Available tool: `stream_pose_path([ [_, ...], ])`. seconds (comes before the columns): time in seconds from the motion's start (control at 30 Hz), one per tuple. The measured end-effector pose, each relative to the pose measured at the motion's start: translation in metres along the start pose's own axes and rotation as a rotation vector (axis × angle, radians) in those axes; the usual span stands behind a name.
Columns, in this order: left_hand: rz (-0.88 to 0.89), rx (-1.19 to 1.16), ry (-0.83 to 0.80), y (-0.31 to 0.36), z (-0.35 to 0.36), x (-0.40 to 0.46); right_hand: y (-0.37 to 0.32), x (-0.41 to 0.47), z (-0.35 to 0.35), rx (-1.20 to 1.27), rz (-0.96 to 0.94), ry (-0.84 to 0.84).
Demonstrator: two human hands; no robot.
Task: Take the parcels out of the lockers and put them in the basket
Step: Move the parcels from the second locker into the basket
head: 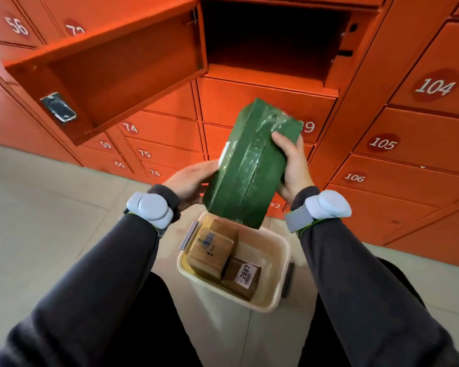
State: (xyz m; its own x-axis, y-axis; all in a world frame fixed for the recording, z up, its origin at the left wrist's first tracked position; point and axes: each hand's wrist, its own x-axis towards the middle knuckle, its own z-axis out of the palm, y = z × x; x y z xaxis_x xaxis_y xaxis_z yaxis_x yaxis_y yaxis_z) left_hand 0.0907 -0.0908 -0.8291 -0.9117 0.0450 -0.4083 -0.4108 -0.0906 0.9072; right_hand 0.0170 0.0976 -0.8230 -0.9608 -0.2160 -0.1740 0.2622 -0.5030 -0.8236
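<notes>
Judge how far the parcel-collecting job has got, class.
Done: brown cardboard parcels already lie in the cream plastic basket. In hand: left hand and right hand hold the green taped box above it. Left: lowering it in; the open orange locker looks empty.

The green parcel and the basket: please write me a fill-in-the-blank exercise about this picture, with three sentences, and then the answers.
1. Both hands, left hand and right hand, hold a parcel of ____ colour.
2. The basket on the floor already contains ____ brown boxes.
3. The white label on one brown box reads ____.

Answers: green; three; 2687
</notes>
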Motion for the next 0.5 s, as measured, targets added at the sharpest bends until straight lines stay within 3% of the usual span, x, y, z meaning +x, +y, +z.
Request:
stream_pose_path([
  [0.13, -0.120, 0.412, 0.113, -0.034, -0.004, 0.012, 0.027, 0.001, -0.025, -0.150, -0.006, 0.102],
  [0.33, -0.119, 0.951, 0.000, -0.093, 0.010, 0.028, 0.056, -0.007, -0.071, -0.381, 0.003, 0.176],
  [0.5, -0.086, 1.324, 0.062, -0.137, 0.029, 0.033, 0.068, -0.014, -0.102, -0.446, 0.029, 0.256],
])
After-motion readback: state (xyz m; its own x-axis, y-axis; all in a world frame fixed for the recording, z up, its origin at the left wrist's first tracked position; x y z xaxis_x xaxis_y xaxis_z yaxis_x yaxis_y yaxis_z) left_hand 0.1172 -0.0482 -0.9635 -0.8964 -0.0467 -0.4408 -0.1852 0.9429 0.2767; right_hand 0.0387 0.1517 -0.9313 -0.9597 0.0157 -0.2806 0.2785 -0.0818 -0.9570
